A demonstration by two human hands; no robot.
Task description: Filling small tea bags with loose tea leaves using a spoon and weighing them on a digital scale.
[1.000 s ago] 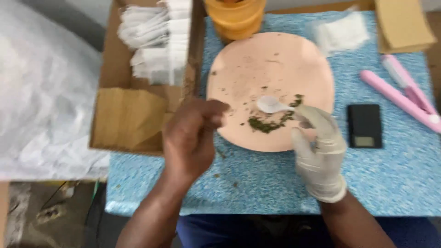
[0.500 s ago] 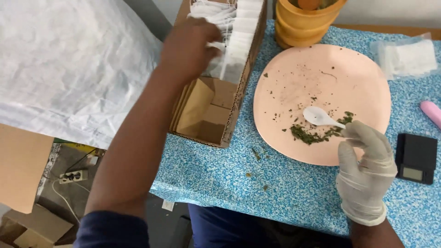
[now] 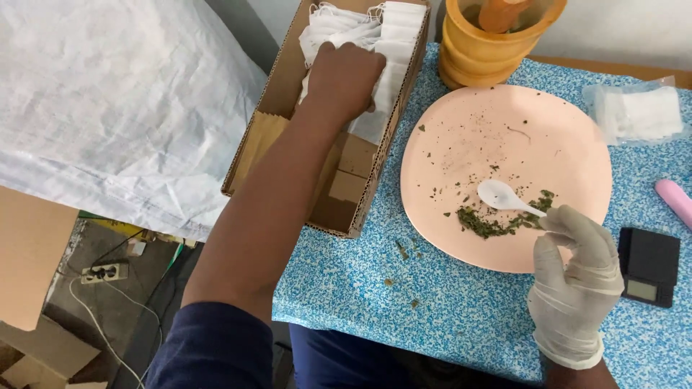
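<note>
My bare left hand point(image 3: 344, 78) reaches into a cardboard box point(image 3: 339, 205) and rests on a stack of white paper sachets point(image 3: 389, 43); whether it grips one I cannot tell. My right hand point(image 3: 573, 277), in a white glove, pinches the handle of a small white plastic spoon point(image 3: 504, 197). The spoon's bowl lies over a pink plate point(image 3: 504, 137), beside a small heap of green dried leaf bits point(image 3: 490, 223). Crumbs are scattered across the plate.
A yellow mortar with a pestle point(image 3: 497, 36) stands behind the plate. A clear bag of white sachets point(image 3: 638, 112) lies at the right, with a pink object point(image 3: 676, 200) and a small black pocket scale point(image 3: 647, 268). A large white sack point(image 3: 108, 108) lies left of the blue table point(image 3: 432, 310).
My left hand left the plate's edge, swung left and into the cardboard box, onto the sachets. The right hand kept the spoon over the leaf heap.
</note>
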